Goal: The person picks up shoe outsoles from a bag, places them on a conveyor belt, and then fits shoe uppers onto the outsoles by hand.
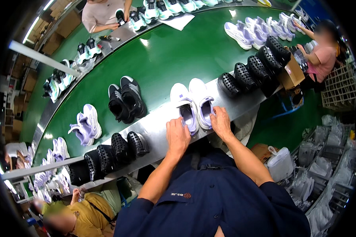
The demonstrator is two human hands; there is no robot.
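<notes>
A pair of white sneakers with lavender lining stands side by side on the metal edge in front of me, toes pointing away. My left hand (178,136) has its fingers curled on the heel collar of the left sneaker (181,94). At the outer side of the right sneaker (198,89), my right hand (221,121) grips the collar with its fingertips at the opening. Both shoe openings face me. To the left on the green belt sits a pair of dark grey and black sneakers (132,96).
Black perforated shoe forms (245,76) line the metal edge at right, and more forms (120,148) at left. Further lavender sneakers (91,120) ride the green belt (166,51). Co-workers sit around it. A cardboard box (292,73) and racks of plastic-wrapped items (322,166) stand right.
</notes>
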